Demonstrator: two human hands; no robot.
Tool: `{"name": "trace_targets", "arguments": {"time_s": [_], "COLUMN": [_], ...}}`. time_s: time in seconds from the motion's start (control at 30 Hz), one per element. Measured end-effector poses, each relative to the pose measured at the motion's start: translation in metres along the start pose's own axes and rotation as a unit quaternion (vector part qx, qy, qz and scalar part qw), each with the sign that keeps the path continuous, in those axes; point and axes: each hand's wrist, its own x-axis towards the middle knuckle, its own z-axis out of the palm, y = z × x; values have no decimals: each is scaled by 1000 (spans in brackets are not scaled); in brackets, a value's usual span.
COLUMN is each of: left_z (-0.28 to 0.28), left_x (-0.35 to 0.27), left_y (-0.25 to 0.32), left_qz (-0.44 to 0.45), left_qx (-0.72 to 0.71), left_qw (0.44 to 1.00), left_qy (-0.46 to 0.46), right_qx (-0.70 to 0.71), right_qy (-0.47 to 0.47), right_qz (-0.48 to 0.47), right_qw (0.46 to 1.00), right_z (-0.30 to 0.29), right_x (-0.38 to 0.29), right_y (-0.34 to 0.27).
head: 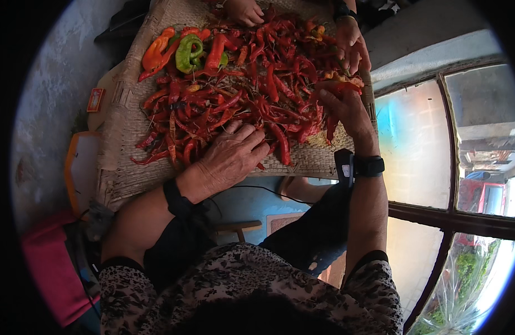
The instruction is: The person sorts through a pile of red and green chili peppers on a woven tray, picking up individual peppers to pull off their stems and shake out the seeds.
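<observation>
A pile of wrinkled red chili peppers (278,83) covers a woven mat tray (127,134). My left hand (236,153) rests palm down on the near edge of the pile, fingers bent over the chilies; what lies under the fingertips is hidden. At the tray's right side, my right hand (349,109) is closed around a red pepper (348,87), partly covered by the fingers. Below that hand, pale seeds (330,140) are scattered on the weave. Larger fresh peppers lie at the far left: an orange-red one (154,52) and a curled green one (186,52).
Across the tray are another person's hands, one over the far edge (245,11) and one close to my right hand (353,46). A paned window (412,142) stands at the right. A small red box (95,99) lies left of the tray, and a wooden stool (240,227) is below.
</observation>
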Motion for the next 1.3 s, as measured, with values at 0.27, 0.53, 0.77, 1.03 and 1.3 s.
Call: {"name": "trace_targets", "arguments": {"time_s": [0.27,0.53,0.77,1.03,1.3], "left_z": [-4,-2,-4,-1,0], "left_x": [-3,2,-1,-5,-5], "left_y": [3,2,0,4,3], "left_qz": [-3,2,2,-2,-5], "left_qx": [-5,-10,-2,3,14], "left_qw": [1000,1000,1000,1000,1000], "left_qy": [-8,2,-17,-22,-12], "right_qx": [85,-67,-48,184,-316], "right_qy": [140,20,-56,23,67], "right_qz": [24,1,50,92,-63], "right_qw": [986,998,996,978,944], "right_z": [-7,22,34,23,23], "right_x": [30,13,6,11,7], "right_y": [10,2,-12,3,-8]}}
